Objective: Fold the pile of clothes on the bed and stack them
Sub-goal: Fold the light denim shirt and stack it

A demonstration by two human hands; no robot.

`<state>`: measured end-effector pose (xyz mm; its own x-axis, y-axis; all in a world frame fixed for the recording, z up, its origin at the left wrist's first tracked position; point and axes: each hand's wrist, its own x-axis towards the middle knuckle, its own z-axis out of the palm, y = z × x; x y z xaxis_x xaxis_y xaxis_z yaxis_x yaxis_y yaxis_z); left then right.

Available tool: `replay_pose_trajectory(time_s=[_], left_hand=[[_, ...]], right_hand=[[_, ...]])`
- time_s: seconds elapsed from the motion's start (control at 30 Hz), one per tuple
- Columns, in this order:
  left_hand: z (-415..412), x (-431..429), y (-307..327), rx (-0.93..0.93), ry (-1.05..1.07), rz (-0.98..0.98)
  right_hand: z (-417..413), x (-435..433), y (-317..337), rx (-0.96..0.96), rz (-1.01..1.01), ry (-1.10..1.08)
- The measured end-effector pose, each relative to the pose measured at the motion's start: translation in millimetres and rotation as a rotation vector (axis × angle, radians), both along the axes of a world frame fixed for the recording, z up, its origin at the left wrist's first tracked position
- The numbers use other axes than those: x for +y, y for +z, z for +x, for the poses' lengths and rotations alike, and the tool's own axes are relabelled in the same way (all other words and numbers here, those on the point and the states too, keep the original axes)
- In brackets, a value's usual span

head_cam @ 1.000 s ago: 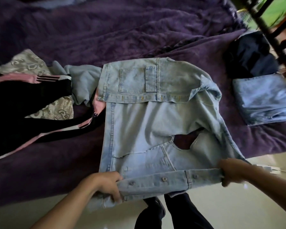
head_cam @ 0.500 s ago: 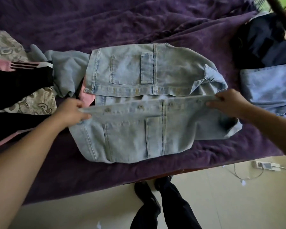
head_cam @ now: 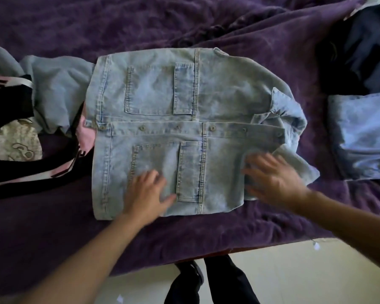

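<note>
Denim jacket: spread flat, front closed, mid purple blanket.
Left hand: open, pressed flat on jacket's near panel.
Right hand: open, blurred, at collar end.
Unfolded pile: touching jacket's hem end.
Risk: bunched collar or rumpled sleeve trapped in a lumpy fold.

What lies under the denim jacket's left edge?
A pink-and-black garment pokes out from under the denim jacket, which rests on the purple blanket. How far it reaches underneath is covered.
</note>
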<state>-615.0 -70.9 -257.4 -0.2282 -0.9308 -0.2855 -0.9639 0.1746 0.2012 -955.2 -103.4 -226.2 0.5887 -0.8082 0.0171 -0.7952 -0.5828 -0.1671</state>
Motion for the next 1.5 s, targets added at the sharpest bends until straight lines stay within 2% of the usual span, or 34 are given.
replay_pose_trajectory(time_s=[0.1, 0.17, 0.3, 0.33, 0.43, 0.47, 0.53, 0.63, 0.7, 0.77, 0.87, 0.97, 1.03, 1.13, 1.23, 1.33, 1.43, 1.5], left_hand=[[4.8, 35.2, -17.0, -0.106, -0.065, 0.117], [19.4, 43.0, -23.0, -0.176, -0.059, 0.133], [42.6, 47.2, -25.0, -0.279, -0.023, 0.095], [46.0, 47.7, -24.1, -0.292, 0.005, 0.105], [51.4, 52.6, -21.2, -0.333, 0.058, 0.122], [51.9, 54.3, -20.3, -0.339, 0.059, 0.114], [52.8, 54.8, -17.9, -0.334, 0.051, 0.08], [59.1, 53.8, -14.4, -0.297, 0.045, 0.034], [67.1, 59.6, -10.3, -0.269, 0.036, 0.007], [79.5, 70.3, -5.5, -0.238, -0.004, -0.031], [96.0, 87.9, 7.8, -0.18, -0.035, -0.024], [99.0, 95.3, 27.0, -0.168, -0.002, 0.106], [101.6, 98.8, 30.6, -0.216, 0.052, 0.255], [112.6, 82.4, 40.6, -0.079, 0.162, 0.325], [127.4, 35.0, 62.6, 0.11, 0.303, 0.204], [141.6, -30.4, 79.5, 0.299, 0.495, 0.014], [149.6, -103.8, 84.1, 0.354, 0.662, -0.088], [147.9, -153.1, 82.8, 0.345, 0.696, -0.138]], right_hand=[[-34.7, 21.4, -17.8, 0.35, 0.231, -0.015], [-76.9, 11.9, -17.8, 0.416, 0.171, -0.156], [-141.9, -6.0, -1.8, 0.569, 0.269, -0.37], [-141.8, -5.1, -1.1, 0.581, 0.291, -0.404], [-105.9, -2.7, 4.8, 0.376, 0.219, -0.502], [-89.1, 0.6, 4.9, 0.305, 0.174, -0.482], [-50.7, 18.6, -1.9, 0.261, 0.237, -0.385], [-4.3, 60.7, -28.3, 0.474, 0.442, -0.258], [-0.5, 83.4, -44.6, 0.512, 0.442, -0.362], [-11.4, 92.3, -50.0, 0.356, 0.295, -0.544], [-31.0, 92.9, -37.5, 0.206, 0.093, -0.622], [-37.5, 90.0, -10.5, 0.198, 0.168, -0.581], [-38.7, 88.8, 5.2, 0.283, 0.302, -0.606], [-43.1, 74.8, 22.2, 0.199, 0.481, -0.754], [-47.8, 26.4, 41.1, -0.093, 0.475, -0.807], [-44.9, -41.1, 57.2, -0.301, 0.463, -0.878], [-43.3, -118.8, 57.1, -0.489, 0.522, -0.978], [-44.3, -171.3, 48.5, -0.57, 0.546, -1.033]])
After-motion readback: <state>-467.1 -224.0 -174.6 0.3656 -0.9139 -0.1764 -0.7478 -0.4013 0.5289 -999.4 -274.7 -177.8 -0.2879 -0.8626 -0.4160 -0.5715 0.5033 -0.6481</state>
